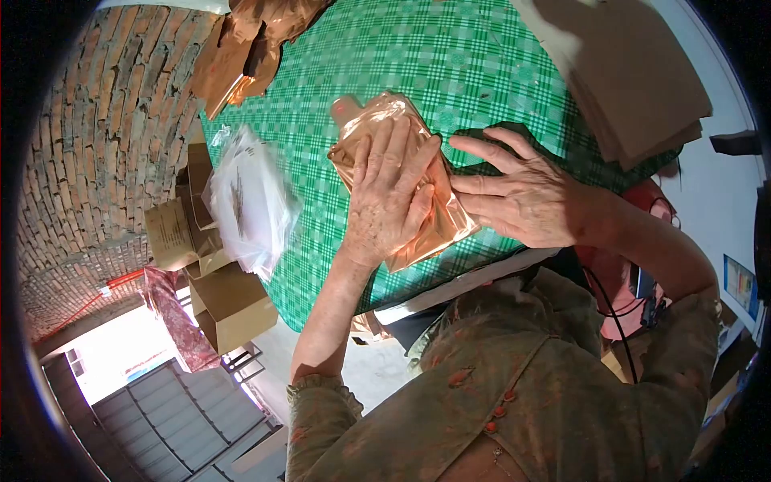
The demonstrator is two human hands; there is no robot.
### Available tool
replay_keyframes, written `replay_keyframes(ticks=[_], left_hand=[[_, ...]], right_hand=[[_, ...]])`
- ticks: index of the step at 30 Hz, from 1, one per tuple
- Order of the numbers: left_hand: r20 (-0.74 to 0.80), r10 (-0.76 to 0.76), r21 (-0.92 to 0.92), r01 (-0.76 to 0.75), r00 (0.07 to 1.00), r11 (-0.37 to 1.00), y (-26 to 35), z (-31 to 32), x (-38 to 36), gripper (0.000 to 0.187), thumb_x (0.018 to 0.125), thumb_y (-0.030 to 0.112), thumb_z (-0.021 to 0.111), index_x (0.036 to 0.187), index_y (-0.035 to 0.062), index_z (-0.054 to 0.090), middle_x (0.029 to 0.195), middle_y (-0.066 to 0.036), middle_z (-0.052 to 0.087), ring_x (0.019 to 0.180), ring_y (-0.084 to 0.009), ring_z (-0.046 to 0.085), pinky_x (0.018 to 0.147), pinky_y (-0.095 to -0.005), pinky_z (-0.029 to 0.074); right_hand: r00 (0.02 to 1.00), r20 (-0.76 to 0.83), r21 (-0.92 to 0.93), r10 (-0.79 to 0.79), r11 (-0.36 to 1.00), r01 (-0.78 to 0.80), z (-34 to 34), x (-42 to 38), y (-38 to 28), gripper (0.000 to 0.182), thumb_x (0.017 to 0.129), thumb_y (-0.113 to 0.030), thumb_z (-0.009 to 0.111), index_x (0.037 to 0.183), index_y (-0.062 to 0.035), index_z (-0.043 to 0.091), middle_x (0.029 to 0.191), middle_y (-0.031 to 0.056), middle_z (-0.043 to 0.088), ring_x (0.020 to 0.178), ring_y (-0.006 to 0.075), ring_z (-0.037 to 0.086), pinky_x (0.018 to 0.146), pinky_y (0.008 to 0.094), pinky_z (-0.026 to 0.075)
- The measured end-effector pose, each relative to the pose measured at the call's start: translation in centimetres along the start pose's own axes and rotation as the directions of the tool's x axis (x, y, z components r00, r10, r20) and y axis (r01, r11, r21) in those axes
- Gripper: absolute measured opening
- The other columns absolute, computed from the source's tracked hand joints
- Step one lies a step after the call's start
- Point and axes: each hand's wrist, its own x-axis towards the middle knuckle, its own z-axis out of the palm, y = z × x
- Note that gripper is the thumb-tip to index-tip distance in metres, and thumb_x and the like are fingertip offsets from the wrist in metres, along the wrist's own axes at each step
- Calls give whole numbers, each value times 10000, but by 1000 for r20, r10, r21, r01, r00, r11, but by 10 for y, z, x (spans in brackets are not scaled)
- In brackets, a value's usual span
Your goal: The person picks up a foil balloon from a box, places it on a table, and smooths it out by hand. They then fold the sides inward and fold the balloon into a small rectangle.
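Observation:
A shiny copper-coloured foil packet [450,210] lies flat on the green checked tablecloth [321,201]. My left hand [387,189] rests palm down on top of the packet, its fingers extended toward the packet's far end. Just to the right, my right hand [522,193] has its fingers spread, with some fingertips at the packet's right edge and the others over the cloth. Neither hand is wrapped round anything. A rounded, shiny end sticks out at the packet's upper left; what it belongs to is unclear.
Clear plastic bags [250,205] lie at the table's left edge. More copper foil [249,56] is at the upper left. Brown cardboard sheets [634,80] are stacked at the upper right. Open cardboard boxes [233,301] stand beyond the left edge, near a brick wall [88,136].

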Motion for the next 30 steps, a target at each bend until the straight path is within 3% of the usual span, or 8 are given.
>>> replay_keyframes(ticks=[2,14,23,30], left_hand=[[7,-12,-5,12,1000,1000,0,1,-1,567,1109,480,408,1605,222,505,1750,-155,281,1617,-380,247,1293,-593,190],[-1,-14,-5,14,1000,1000,0,2,0,577,1117,505,388,1607,221,501,1745,-167,285,1613,-375,257,1294,-588,176],[32,-19,-75,21,999,997,-1,-3,1,566,1124,446,342,1633,232,467,1757,-152,265,1621,-374,232,1305,-574,134],[13,-39,-43,39,999,998,-1,0,3,562,1111,473,397,1605,226,498,1703,-206,333,1585,-399,291,1287,-600,181]], right_hand=[[1000,4,0,0,1000,0,-1,0,0,395,936,-267,726,1290,-91,711,1427,27,606,1527,314,345,1247,548,245],[995,-101,-6,15,1000,-16,1,0,-2,465,877,-241,765,1290,-42,693,1430,82,598,1490,336,399,1248,571,259],[999,-26,153,37,988,-33,-8,-2,-9,530,862,-319,763,1292,-18,686,1447,133,587,1493,380,384,1246,627,232],[1000,22,187,21,982,-25,-5,-1,-4,492,905,-346,739,1288,-41,692,1459,117,589,1529,380,344,1264,633,174]])
